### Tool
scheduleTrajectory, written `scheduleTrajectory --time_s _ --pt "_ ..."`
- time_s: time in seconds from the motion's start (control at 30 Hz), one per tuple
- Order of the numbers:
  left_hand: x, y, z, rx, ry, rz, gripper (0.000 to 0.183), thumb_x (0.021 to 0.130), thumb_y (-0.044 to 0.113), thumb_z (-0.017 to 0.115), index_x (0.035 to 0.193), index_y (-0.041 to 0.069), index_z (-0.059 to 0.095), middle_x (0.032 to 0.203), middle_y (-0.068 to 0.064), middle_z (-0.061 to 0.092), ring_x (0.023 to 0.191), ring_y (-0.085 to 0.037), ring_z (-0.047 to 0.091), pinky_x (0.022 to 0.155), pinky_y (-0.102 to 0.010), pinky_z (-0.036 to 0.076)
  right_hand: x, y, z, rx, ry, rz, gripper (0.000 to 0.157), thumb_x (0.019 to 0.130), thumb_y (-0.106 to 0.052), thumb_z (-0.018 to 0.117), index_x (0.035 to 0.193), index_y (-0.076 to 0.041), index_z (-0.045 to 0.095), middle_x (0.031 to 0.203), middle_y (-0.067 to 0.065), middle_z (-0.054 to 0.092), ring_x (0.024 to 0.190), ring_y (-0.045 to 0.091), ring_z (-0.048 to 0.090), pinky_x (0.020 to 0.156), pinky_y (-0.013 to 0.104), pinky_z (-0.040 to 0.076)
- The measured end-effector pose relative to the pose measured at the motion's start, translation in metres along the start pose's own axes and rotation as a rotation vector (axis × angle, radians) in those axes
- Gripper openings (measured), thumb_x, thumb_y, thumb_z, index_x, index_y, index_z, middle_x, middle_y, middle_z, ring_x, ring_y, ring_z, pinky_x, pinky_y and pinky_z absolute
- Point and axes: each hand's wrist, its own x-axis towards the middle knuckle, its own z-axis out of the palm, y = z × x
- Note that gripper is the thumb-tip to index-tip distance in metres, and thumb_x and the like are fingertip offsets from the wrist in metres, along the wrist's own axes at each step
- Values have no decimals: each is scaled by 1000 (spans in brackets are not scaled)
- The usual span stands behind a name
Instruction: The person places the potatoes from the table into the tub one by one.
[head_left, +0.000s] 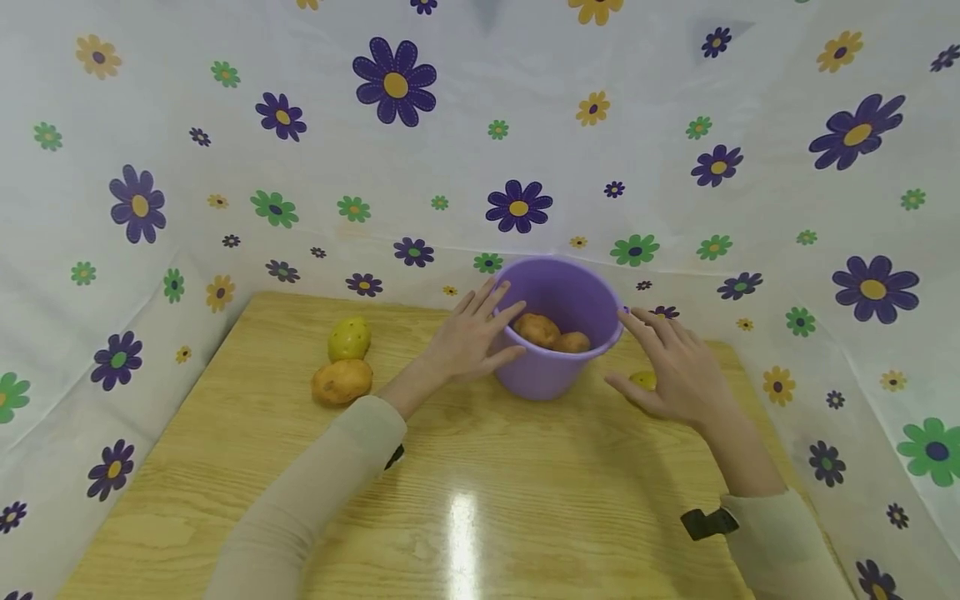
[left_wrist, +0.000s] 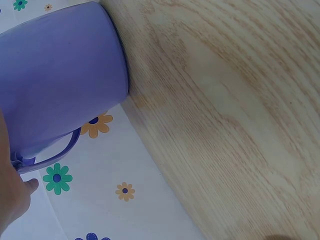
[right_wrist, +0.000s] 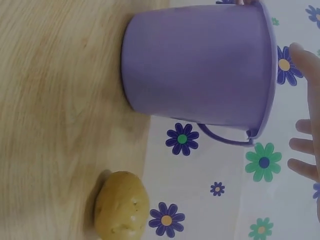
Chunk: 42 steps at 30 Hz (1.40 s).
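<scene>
Purple plastic forms the bucket (head_left: 542, 373), which stands upright near the table's (head_left: 480, 450) far edge, just past 12 o'clock in the head view. Two brown potatoes show inside: one larger potato (head_left: 536, 331) at left, and a second potato (head_left: 573, 342) at its 4 o'clock, partly hidden by the near wall. That wall covers the bottom, so I cannot tell whether more lie beneath. The handle (left_wrist: 52, 159) hangs down outside, on the bucket's far side.

At the bucket's 9 o'clock, the left hand (head_left: 471, 337) is open, fingers spread and nearly straight across the rim, gripping nothing. The right hand (head_left: 678, 367), at 3 to 4 o'clock, is open too — thumb well away from the fingers, nothing held — and the right wrist view shows its fingertips just beside the rim, apart from it.

On the table at the bucket's 4 o'clock lies a yellow piece (right_wrist: 122, 206), mostly screened by the right hand in the head view. Out toward 9 o'clock sit a yellow-green piece (head_left: 348, 340) and, at its 6 o'clock, a brown potato (head_left: 342, 382); the left hand and forearm come between this pair and the bucket. Flowered cloth (head_left: 450, 158) rises behind.
</scene>
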Motion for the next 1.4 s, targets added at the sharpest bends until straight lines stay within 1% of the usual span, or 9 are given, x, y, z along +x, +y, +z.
scheduleTrajectory --time_s 0.17,0.33,0.43,0.53,0.73,0.83,1.0,1.2,1.4 --pt "0 1 -2 -10 -12 -2 76 104 60 52 166 19 35 177 -17 21 168 -37 8 136 -58 18 -14 2 4 -8 18 20 96 99 -82 36 156 -6 48 143 29 60 121 53 62 94 70 55" --pt "0 1 -3 -11 -7 0 76 104 60 53 166 19 35 177 -18 22 168 -37 7 135 -58 19 -26 6 10 -35 12 52 98 98 -84 32 154 -5 51 143 28 60 117 53 65 85 68 59" --pt "-1 0 -2 -12 -3 1 76 104 60 52 166 18 35 177 -18 22 168 -37 8 135 -59 20 -33 9 15 -47 4 65 98 98 -83 35 151 -3 53 143 27 61 114 53 66 76 65 61" --pt "0 1 -1 -9 -4 -1 76 104 60 52 166 18 35 177 -18 22 168 -37 7 135 -59 21 -40 13 19 -59 -13 74 94 99 -79 43 150 -2 54 142 27 62 114 53 67 75 65 61" --pt "0 1 -1 -5 -5 -2 76 104 60 52 166 18 35 177 -18 21 168 -37 8 135 -58 19 -56 21 28 -84 -80 94 86 90 -57 73 151 -1 52 143 28 61 115 53 66 91 69 58" --pt "0 1 0 -4 -8 -8 76 104 60 52 166 19 35 177 -17 20 168 -36 7 136 -58 18 -62 26 33 -93 -109 109 88 83 -48 81 153 -2 51 144 28 60 117 53 66 95 68 57" --pt "0 1 0 2 -11 -6 76 105 61 50 166 19 34 178 -16 19 168 -36 7 136 -57 18 -69 32 40 -108 -172 159 90 81 -44 84 154 -3 49 145 27 60 120 52 65 98 67 56" --pt "-1 1 0 6 -2 1 75 105 61 49 166 19 35 177 -17 20 168 -37 8 134 -60 24 -73 37 44 -105 -249 215 88 86 -45 83 156 -4 47 148 26 57 126 52 61 104 68 53" --pt "-1 1 -1 4 -2 -2 76 105 61 49 166 19 35 177 -17 20 168 -37 8 135 -59 22 -78 46 50 -106 -287 240 85 90 -47 78 155 -3 47 148 28 56 127 53 60 103 69 54"
